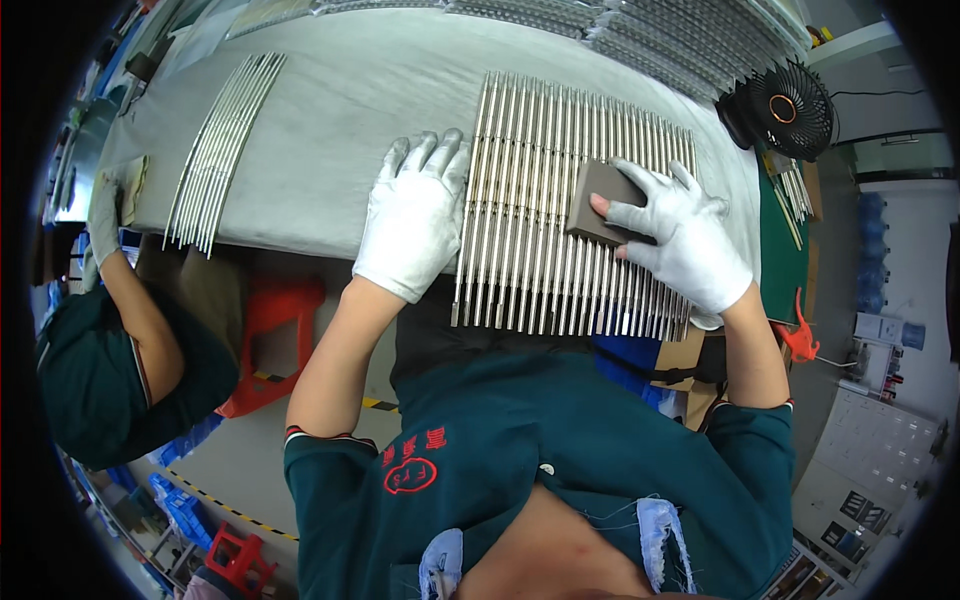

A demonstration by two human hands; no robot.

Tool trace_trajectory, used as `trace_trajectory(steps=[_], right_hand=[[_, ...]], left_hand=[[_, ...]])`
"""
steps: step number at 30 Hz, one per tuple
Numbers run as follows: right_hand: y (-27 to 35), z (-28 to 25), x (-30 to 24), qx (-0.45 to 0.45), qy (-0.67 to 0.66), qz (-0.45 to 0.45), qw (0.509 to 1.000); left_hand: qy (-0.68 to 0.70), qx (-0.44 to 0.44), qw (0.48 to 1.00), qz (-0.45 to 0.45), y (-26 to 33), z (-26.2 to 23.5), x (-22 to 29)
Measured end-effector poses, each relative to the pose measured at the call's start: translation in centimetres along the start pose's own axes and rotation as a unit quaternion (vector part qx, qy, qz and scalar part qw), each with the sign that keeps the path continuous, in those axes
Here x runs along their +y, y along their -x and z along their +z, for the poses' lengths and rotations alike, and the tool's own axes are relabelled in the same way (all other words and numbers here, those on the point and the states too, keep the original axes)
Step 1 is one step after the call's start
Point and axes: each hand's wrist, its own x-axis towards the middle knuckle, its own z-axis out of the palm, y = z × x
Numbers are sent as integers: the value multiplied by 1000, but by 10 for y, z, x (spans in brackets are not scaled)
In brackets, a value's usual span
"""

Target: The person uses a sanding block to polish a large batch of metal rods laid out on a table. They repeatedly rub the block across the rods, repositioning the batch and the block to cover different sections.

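Observation:
Many slim metal rods [510, 200] lie side by side in a wide row, their near ends jutting past the edge of the cloth-covered table [320, 110]. My right hand [690, 235], in a whitish glove with bare thumb and fingertip showing, grips a grey-brown block [608, 205] like a sanding sponge and holds it against the top of the rods. Flat at the left side of the row rests my gloved left hand [415, 215], fingers stretched out, its edge touching the outermost rods.
A smaller group of rods [222, 150] lies at the table's left, near a co-worker's gloved hand [104, 215]. Stacked rods [670, 50] fill the far side. A black fan [785, 108] stands at the far right corner. Below the table is a red stool [275, 340].

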Motion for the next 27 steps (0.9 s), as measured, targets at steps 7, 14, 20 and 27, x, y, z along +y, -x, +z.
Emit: trace_trajectory(steps=[7, 14, 20, 27], right_hand=[[-55, 11, -50, 65, 3, -59, 996], [-28, 6, -25, 13, -8, -24, 1000], [-62, 6, -57, 38, 24, -59, 997], [40, -16, 22, -56, -9, 105, 993]], left_hand=[[2, -5, 1000, 5, -3, -1, -1], [-2, -3, 1000, -3, 2, 0, -1], [-8, 5, 1000, 7, -1, 0, -3], [46, 49, 998, 0, -2, 7, -5]])
